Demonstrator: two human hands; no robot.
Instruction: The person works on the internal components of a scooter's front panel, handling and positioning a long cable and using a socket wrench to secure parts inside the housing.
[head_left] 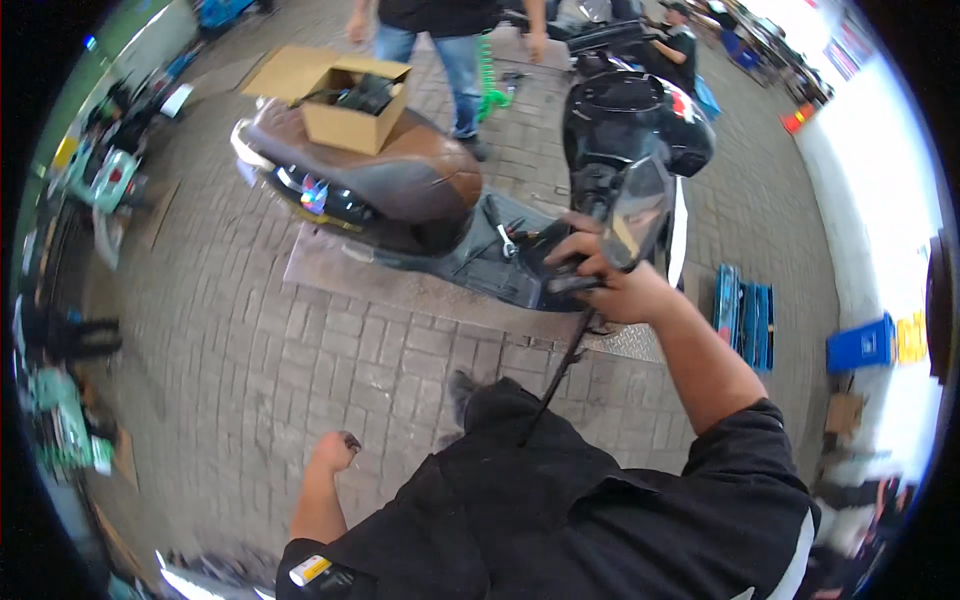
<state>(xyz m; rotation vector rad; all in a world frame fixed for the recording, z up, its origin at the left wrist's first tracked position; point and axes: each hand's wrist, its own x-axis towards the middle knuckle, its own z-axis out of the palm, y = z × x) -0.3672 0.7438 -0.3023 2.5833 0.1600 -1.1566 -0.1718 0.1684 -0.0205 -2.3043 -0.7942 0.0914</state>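
A scooter with a brown and black seat [425,165] stands before me, its front end to the right. My right hand [625,290] is at the handlebar area, its fingers bent around a dark part of the handlebar [575,284], blurred by motion. From just below that hand a thin black rod [562,375] slants down toward my body. My left hand [338,452] hangs low over the brick floor, closed; anything small inside it is hidden. On the scooter's footboard [500,275] lies a silver wrench [506,240] beside other small tools.
An open cardboard box [355,115] with dark contents sits on the seat. Behind the scooter stands a person in jeans [458,80]. Beyond the front end is another black scooter [625,115], with a crouching person [680,50]. A blue toolbox [745,315] and blue bin [862,345] stand right.
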